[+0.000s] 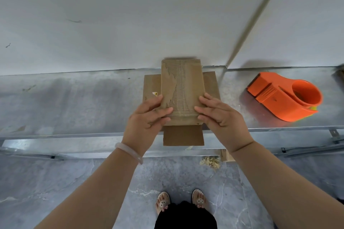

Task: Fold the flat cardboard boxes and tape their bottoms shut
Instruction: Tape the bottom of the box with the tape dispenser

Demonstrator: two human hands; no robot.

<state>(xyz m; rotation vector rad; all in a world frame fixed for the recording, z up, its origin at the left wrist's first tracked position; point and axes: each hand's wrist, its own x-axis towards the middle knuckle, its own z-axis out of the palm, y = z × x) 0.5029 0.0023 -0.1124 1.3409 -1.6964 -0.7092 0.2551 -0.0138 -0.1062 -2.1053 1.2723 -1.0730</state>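
A single view is given, taken by a wide-angle camera worn on the head and pointed forward and steeply down. The table is seen from above and close by, with the wall behind it filling the upper part and lines bent by the lens. The forearms are seen stretching up from the bottom edge, and the floor and feet are caught directly beneath.

A plain white matte wall with a few dark scuffs rises behind the grey galvanised metal worktop, split toward the right by 1 slanting pale seam. Below the worktop's front edge lies a grey marbled tile floor, softly and evenly lit
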